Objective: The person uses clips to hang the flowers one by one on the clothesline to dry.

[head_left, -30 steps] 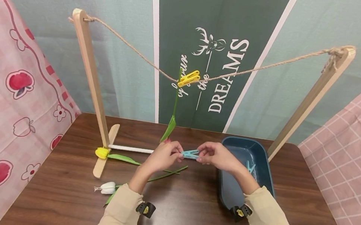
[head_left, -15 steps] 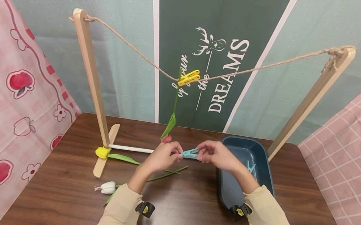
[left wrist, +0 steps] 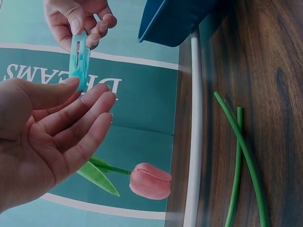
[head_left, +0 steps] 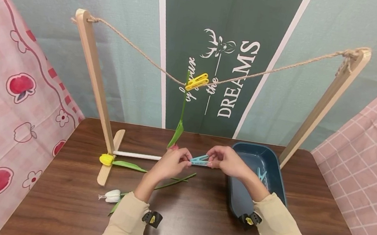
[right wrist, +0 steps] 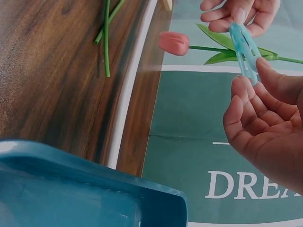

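Between my two hands is a light blue clothespin [head_left: 199,160], held level above the table. My left hand [head_left: 173,162] pinches its left end between thumb and fingers. The other end is pinched by my right hand [head_left: 228,162]. In the left wrist view the clothespin [left wrist: 79,61] shows its slotted side, and the left hand's other fingers lie extended. Behind the left hand, a pink tulip [right wrist: 174,43] hangs upside down. A yellow clothespin [head_left: 197,81] fastens its stem to the rope [head_left: 140,52].
Wooden posts [head_left: 95,82] hold up the rope. A blue tub [head_left: 240,198] with another blue clothespin [head_left: 261,175] stands under my right forearm. A yellow tulip [head_left: 106,159] and a white tulip [head_left: 113,196] lie at left. A white rod [head_left: 138,155] runs along the back.
Both hands stay in nearly the same place with the blue clothespin. The right hand's fingers shift slightly on its end, and the hanging tulip sways a little.
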`<state>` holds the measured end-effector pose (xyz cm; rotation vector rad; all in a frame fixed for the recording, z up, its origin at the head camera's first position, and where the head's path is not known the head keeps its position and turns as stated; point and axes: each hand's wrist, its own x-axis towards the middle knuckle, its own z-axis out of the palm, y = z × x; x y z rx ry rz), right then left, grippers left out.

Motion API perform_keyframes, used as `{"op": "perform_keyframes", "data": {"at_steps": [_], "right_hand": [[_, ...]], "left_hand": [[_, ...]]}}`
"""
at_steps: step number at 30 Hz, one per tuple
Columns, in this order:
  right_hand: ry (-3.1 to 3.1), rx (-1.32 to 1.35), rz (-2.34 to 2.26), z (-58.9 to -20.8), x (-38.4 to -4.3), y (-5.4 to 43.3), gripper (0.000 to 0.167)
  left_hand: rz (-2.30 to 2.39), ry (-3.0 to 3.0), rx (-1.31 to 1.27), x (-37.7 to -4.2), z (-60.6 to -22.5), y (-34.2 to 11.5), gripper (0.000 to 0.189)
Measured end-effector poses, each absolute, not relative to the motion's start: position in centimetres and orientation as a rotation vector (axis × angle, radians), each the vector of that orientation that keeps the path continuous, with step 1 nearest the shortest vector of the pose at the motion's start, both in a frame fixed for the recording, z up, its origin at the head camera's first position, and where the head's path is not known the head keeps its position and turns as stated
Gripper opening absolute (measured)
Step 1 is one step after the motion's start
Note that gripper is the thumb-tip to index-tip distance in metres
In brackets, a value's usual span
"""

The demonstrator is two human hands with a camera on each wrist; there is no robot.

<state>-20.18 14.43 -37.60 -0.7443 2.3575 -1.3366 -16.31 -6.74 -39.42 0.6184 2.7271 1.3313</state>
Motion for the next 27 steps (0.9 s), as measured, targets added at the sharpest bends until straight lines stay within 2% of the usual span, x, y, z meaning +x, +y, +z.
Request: {"op": "perform_keyframes", "data": {"at_steps": [14, 27], "right_hand": [[2.512, -0.743, -1.285, -37.5, -20.1, 14.8, 0.011], [2.565, -0.704, -1.279, -37.9, -20.3, 15.8, 0.009]], "left_hand": [[1.354, 2.762, 0.617, -16.3, -39.4, -7.6, 0.007], [1.245, 2.703, 0.500, -16.0, -40.9, -9.6, 0.010]]}}
